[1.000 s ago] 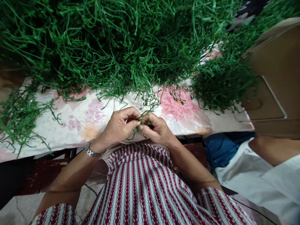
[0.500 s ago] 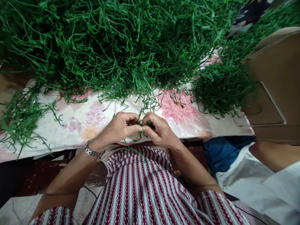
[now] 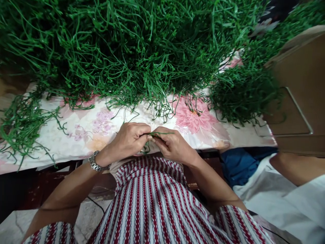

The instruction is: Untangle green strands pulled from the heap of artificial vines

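Note:
Close together at the table's near edge, my left hand (image 3: 132,138) and my right hand (image 3: 175,144) both pinch a thin green plastic-looking stem (image 3: 162,133). One end of it sticks out over the back of my right fingers, and a curled bit hangs below between the hands. Both hands are closed, fingertips nearly touching. Just beyond them spreads a big heap of similar green stems (image 3: 122,61), with small branching tips. Loose strands from its front edge lie on the flowered cloth (image 3: 101,135).
A smaller pile of green stems (image 3: 22,125) lies at the left. At the right, more stems (image 3: 243,98) press against a cardboard box (image 3: 297,101) with a bent metal wire (image 3: 299,108). Another person's arm (image 3: 302,166) and white clothing are close on my right.
My hands have stayed in nearly the same place but changed their hold. The stem, earlier upright between my fingers, now lies sideways across my right hand.

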`<act>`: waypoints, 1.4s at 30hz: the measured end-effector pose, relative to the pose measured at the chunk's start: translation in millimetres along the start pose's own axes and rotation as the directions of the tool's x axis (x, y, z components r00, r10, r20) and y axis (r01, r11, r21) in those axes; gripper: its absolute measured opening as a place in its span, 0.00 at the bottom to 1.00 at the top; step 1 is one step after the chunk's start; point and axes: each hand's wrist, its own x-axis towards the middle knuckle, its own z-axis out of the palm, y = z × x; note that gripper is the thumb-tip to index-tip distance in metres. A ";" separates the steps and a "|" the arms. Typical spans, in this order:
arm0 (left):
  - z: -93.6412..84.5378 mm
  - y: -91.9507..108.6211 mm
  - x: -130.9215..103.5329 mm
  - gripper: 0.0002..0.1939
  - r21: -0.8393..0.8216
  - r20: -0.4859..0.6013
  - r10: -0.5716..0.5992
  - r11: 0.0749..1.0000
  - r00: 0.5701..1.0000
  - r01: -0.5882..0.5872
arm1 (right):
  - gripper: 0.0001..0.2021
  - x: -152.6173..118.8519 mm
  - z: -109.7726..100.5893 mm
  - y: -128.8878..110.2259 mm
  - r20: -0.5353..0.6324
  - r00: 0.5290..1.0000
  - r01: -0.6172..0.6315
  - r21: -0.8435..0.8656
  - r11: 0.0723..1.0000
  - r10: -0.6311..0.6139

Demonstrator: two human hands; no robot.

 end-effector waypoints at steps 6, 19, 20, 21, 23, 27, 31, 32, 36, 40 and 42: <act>-8.3 8.8 -6.4 0.12 -0.188 0.227 0.336 0.936 0.914 -0.297 | 0.11 2.8 -16.9 -1.4 0.198 0.909 0.332 0.192 0.923 -0.368; -0.7 7.1 -18.4 0.12 -0.520 0.301 0.356 0.839 0.885 -0.160 | 0.11 4.0 -11.7 4.5 0.378 0.811 0.100 0.662 0.743 -0.447; -0.8 7.2 -19.0 0.13 -0.537 0.294 0.345 0.831 0.891 -0.145 | 0.12 4.0 -11.9 4.2 0.377 0.813 0.084 0.676 0.732 -0.443; -1.0 7.5 -19.6 0.14 -0.549 0.290 0.328 0.827 0.899 -0.125 | 0.12 4.0 -11.8 4.0 0.372 0.819 0.069 0.691 0.719 -0.436; -1.3 8.6 -20.8 0.16 -0.558 0.303 0.284 0.827 0.910 -0.072 | 0.13 3.9 -10.5 3.8 0.355 0.833 0.042 0.725 0.688 -0.425; 0.9 9.9 -24.2 0.17 -0.570 0.354 0.197 0.820 0.914 0.044 | 0.15 3.2 -3.3 3.3 0.366 0.841 -0.035 0.772 0.635 -0.398; -1.8 10.1 -32.2 0.16 -0.600 0.378 0.144 0.790 0.914 0.123 | 0.16 -0.4 -3.5 3.9 0.418 0.830 -0.123 0.783 0.609 -0.370; -5.1 10.3 -35.3 0.17 -0.624 0.362 0.140 0.771 0.922 0.128 | 0.17 -2.1 -6.7 5.0 0.413 0.833 -0.130 0.792 0.597 -0.368; -20.5 8.5 -45.4 0.16 -0.717 0.105 0.060 0.696 0.993 0.034 | 0.18 -5.1 -25.3 11.3 0.284 0.930 -0.095 0.799 0.594 -0.234; -19.6 -1.5 -40.7 0.10 -0.656 0.053 -0.055 0.751 0.997 0.076 | 0.12 4.5 -33.4 12.1 0.154 0.982 -0.028 0.691 0.722 -0.109; -14.6 -8.0 -34.9 0.10 -0.673 0.015 -0.143 0.731 0.990 0.115 | 0.12 9.2 -32.2 11.0 0.120 0.984 0.026 0.633 0.774 -0.132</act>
